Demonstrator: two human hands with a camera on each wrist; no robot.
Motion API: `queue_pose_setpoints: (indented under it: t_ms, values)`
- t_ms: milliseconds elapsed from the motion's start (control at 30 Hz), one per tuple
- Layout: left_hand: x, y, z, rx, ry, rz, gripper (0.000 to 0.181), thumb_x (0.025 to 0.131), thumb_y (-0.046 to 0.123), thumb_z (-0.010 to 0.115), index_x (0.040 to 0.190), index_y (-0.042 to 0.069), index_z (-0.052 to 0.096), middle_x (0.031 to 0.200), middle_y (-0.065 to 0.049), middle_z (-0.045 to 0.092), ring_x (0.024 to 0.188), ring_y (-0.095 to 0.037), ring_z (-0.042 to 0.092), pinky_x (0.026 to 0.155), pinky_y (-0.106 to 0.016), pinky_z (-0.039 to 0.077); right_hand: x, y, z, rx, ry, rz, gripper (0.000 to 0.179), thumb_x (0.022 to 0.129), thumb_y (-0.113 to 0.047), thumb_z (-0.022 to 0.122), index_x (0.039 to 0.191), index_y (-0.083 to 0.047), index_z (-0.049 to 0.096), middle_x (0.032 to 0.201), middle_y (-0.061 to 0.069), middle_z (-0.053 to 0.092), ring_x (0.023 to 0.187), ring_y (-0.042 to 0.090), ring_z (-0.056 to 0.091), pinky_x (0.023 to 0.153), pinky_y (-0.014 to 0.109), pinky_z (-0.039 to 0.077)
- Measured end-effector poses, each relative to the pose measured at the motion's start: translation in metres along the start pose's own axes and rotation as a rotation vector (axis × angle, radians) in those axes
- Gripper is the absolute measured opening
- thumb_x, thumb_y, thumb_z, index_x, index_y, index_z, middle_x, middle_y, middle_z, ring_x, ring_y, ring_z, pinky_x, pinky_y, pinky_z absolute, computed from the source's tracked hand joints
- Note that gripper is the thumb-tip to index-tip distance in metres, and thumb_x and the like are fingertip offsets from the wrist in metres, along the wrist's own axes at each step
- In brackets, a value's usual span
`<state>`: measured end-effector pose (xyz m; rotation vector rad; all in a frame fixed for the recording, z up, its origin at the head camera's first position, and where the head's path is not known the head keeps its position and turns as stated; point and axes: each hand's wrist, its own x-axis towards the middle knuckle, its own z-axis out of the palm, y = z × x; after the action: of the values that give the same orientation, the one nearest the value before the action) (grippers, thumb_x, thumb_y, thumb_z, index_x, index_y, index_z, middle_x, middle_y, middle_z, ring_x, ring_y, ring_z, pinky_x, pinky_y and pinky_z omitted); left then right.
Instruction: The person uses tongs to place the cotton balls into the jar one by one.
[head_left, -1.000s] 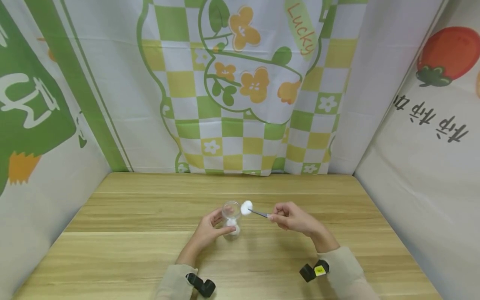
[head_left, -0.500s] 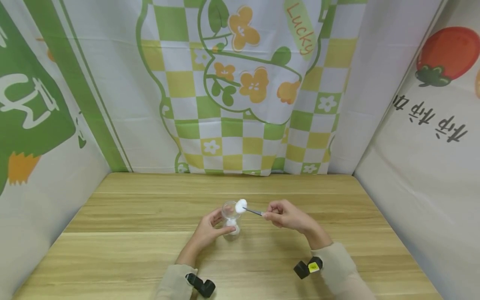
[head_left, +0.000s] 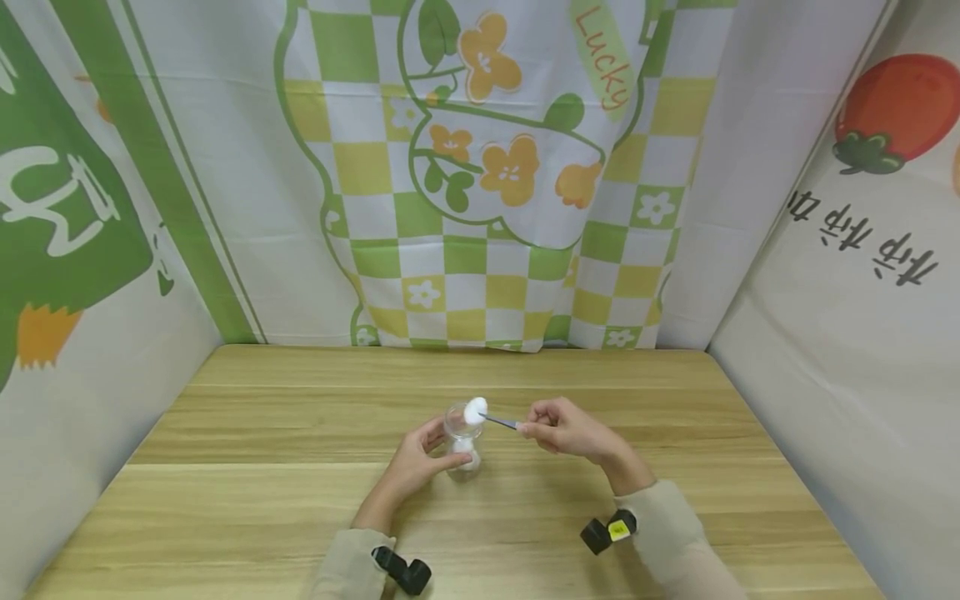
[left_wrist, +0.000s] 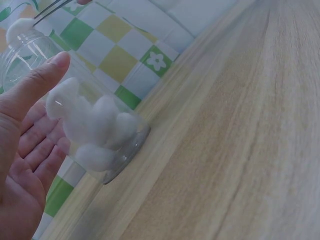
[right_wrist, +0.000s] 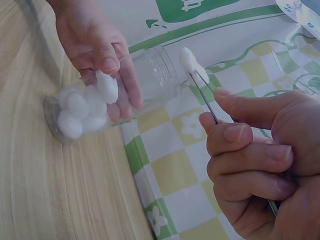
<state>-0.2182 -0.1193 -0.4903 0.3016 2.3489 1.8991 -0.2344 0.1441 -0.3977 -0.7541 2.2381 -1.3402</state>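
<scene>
A clear jar [left_wrist: 82, 65] with several white cotton balls [right_wrist: 77, 110] in its lower part stands on the wooden table. My left hand [head_left: 415, 457] grips the jar's side, thumb in front and fingers behind. In my right hand [head_left: 570, 429] I pinch metal tweezers [right_wrist: 205, 97]. Their tips hold one cotton ball [head_left: 476, 411] at the jar's mouth. In the right wrist view that cotton ball [right_wrist: 191, 62] sits just outside the rim; whether it touches the glass I cannot tell.
The wooden table [head_left: 285, 500] reaches back to a checked green, yellow and white curtain [head_left: 465, 283]. Printed cloth walls [head_left: 832, 350] flank it on both sides. A black wrist camera [head_left: 609, 531] sits on each sleeve.
My right hand has moved left, carrying the tweezers and cotton ball from beside the jar to its mouth. The left hand and jar have stayed in place.
</scene>
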Motion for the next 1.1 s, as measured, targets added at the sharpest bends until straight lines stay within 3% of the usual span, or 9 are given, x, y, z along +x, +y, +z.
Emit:
queue_pose_setpoints:
  t_ms: [200, 467, 700, 1100]
  values:
    - [0.0002, -0.001, 0.0003, 0.01, -0.001, 0.014, 0.07, 0.08, 0.019, 0.078, 0.14, 0.003, 0.046, 0.139, -0.02, 0.055, 0.132, -0.039, 0.051, 0.114, -0.051, 0.041, 0.0043, -0.0005, 0.0029, -0.012, -0.003, 0.012, 0.021, 0.097, -0.012, 0.055, 0.084, 0.005, 0.055, 0.054, -0.008, 0.04, 0.046, 0.001, 0.032, 0.044, 0.014, 0.026]
    - [0.0004, -0.0024, -0.0002, 0.016, -0.007, 0.039, 0.066, 0.08, 0.021, 0.079, 0.138, 0.007, 0.051, 0.142, -0.017, 0.054, 0.133, -0.039, 0.049, 0.115, -0.052, 0.041, 0.0069, -0.0007, 0.0036, -0.014, 0.02, 0.077, 0.023, 0.097, -0.016, 0.056, 0.077, -0.005, 0.051, 0.055, -0.006, 0.04, 0.049, 0.004, 0.033, 0.047, 0.016, 0.028]
    - [0.0021, -0.0027, -0.0003, 0.009, -0.019, 0.06, 0.06, 0.08, 0.021, 0.079, 0.135, 0.014, 0.055, 0.145, -0.014, 0.052, 0.136, -0.036, 0.047, 0.116, -0.05, 0.039, 0.006, -0.0012, 0.0037, -0.009, 0.031, 0.082, 0.027, 0.097, -0.016, 0.056, 0.078, 0.002, 0.049, 0.055, -0.006, 0.041, 0.048, 0.004, 0.033, 0.046, 0.016, 0.027]
    - [0.0013, -0.0027, -0.0009, 0.009, -0.023, 0.057, 0.061, 0.08, 0.02, 0.079, 0.135, 0.013, 0.054, 0.145, -0.012, 0.052, 0.137, -0.036, 0.047, 0.117, -0.051, 0.038, 0.0026, 0.0037, 0.0059, 0.024, 0.064, 0.097, 0.025, 0.098, -0.018, 0.055, 0.079, -0.002, 0.05, 0.055, -0.007, 0.041, 0.05, 0.005, 0.034, 0.047, 0.016, 0.029]
